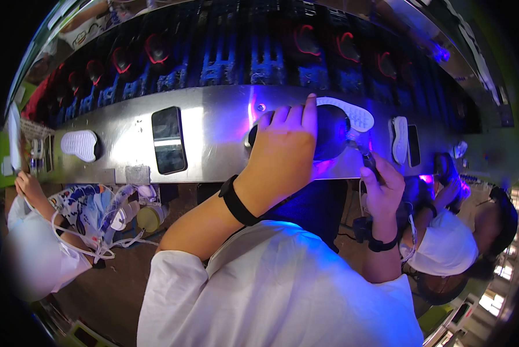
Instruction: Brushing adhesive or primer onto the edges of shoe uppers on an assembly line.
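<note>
My left hand (288, 136) is laid over a black shoe upper (331, 130), fingers wrapped across it and pressing it to the metal bench. Much of the upper is hidden under that hand. My right hand (383, 182) grips a dark-handled brush (367, 161), whose pale tip meets the right end of the upper. Just behind the upper lies a white shoe sole (355, 115), partly covered by it. Violet-blue light falls on both hands and the upper.
A phone (168, 140) and another white sole (79, 144) lie on the bench (213, 133) to the left. At right stand a white sole (399, 140) and a dark phone (414, 144). Behind runs a rack with dark, red-edged shoe parts (157, 48). People work at both sides.
</note>
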Available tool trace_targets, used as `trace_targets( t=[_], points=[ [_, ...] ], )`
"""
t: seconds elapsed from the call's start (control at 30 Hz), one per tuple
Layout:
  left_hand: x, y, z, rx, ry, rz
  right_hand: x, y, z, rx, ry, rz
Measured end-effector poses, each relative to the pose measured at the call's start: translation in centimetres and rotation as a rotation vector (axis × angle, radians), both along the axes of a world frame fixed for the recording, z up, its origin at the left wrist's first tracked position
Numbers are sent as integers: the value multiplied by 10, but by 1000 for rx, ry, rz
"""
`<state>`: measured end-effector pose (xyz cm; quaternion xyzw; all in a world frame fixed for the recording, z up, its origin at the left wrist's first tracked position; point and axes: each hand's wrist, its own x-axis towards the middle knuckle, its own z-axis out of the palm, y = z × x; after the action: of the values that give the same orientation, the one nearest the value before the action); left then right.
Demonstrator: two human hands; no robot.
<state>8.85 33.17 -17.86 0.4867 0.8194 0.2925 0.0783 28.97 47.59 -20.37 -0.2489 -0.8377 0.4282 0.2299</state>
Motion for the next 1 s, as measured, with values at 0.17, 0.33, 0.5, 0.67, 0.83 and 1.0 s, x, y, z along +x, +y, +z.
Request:
trace_targets(
  t=[0.17, 0.33, 0.5, 0.67, 0.83, 1.0],
  points=[
    [-27, -33, -19, -156, 154, -167, -2, -9, -33, -514, 72, -132],
    [-29, -50, -22, -78, -76, -204, -11, 3, -1, -578, -57, -56],
    [-12, -57, -6, -4, -377, -276, -18, 20, 36, -419, -25, 47],
    [6, -41, 7, 106, -575, -370, -5, 28, 34, -342, 40, 169],
    [18, -29, 10, 72, -868, -402, 11, 37, 45, -472, 23, 170],
    [27, -22, 16, 97, -1080, -335, 31, 46, 34, -471, -42, 204]
  ],
)
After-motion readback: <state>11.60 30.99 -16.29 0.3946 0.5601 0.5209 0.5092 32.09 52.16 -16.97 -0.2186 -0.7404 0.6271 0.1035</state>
